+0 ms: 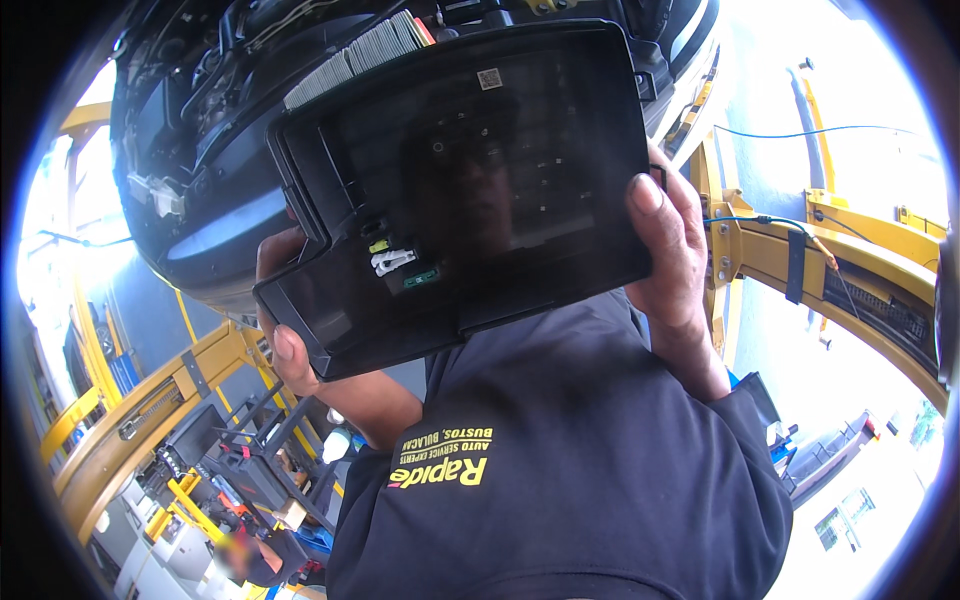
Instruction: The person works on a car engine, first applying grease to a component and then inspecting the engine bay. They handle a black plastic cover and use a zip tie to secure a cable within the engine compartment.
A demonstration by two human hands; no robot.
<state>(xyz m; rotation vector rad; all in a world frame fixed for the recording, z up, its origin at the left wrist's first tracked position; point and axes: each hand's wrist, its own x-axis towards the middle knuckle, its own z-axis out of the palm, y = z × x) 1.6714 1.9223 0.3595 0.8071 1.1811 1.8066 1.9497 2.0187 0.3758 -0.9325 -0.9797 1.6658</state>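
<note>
Both my hands hold up a black plastic fuse box cover (pixel 560 230), tilted with its glossy inner face showing. My left hand (pixel 287 350) grips its lower left corner, thumb on the front edge and fingers partly hidden behind. On the opposite side my right hand (pixel 670 230) closes round the edge, thumb in front. Inside the cover's lower left sit a white fuse puller (pixel 392 262), a yellow fuse (pixel 379 245) and a green fuse (pixel 421 279). A grey pleated filter (pixel 355 65) with an orange edge shows beyond the cover's top edge, partly hidden.
Beyond the cover is a dark car engine bay (pixel 215 75) with the car's front end (pixel 200 220). Yellow lift arms (pixel 780 250) stand on both sides, with a blue cable on the right. Lower left are a tool cart (pixel 265 465) and another person (pixel 245 560).
</note>
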